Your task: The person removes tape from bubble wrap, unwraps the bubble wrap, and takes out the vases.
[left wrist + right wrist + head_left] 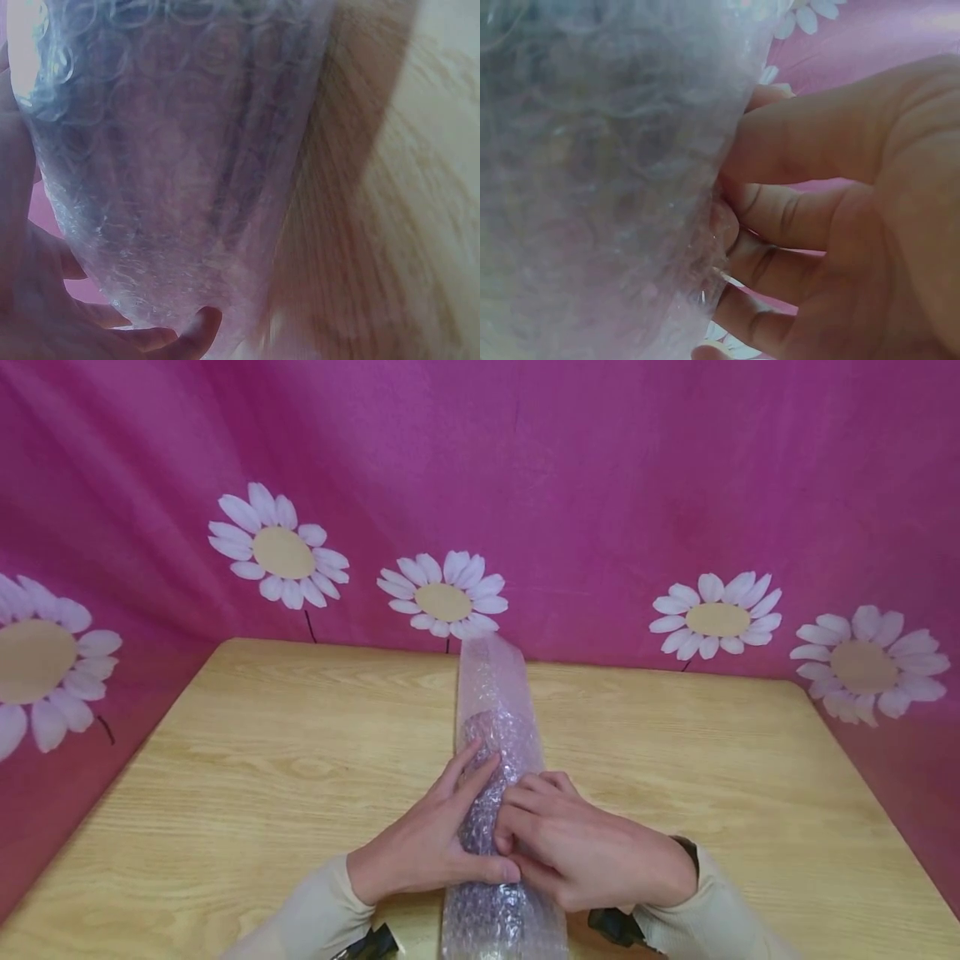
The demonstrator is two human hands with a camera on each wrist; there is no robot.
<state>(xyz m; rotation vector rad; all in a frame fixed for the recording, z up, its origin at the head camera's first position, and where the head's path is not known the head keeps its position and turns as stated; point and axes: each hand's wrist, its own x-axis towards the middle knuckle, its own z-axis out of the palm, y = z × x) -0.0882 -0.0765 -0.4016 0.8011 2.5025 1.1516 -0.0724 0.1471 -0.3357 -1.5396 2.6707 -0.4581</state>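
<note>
A long bundle of clear bubble wrap [501,689] runs lengthwise across the middle of the table, from the near edge to the back. Spread across its left side is my left hand [427,843], fingers extended along the wrap and thumb lying over the top. On the right side, my right hand [588,847] has its fingers curled and pinches the wrap's edge. The right wrist view shows those fingertips at the plastic edge [712,262]. Dark streaks show through the bubbles [172,150] in the left wrist view; what lies inside is unclear.
The wooden table [285,760] has light grain and rounded back corners. A magenta cloth [585,485] printed with white daisies hangs behind it and along both sides. Black straps [618,927] show near the sleeves.
</note>
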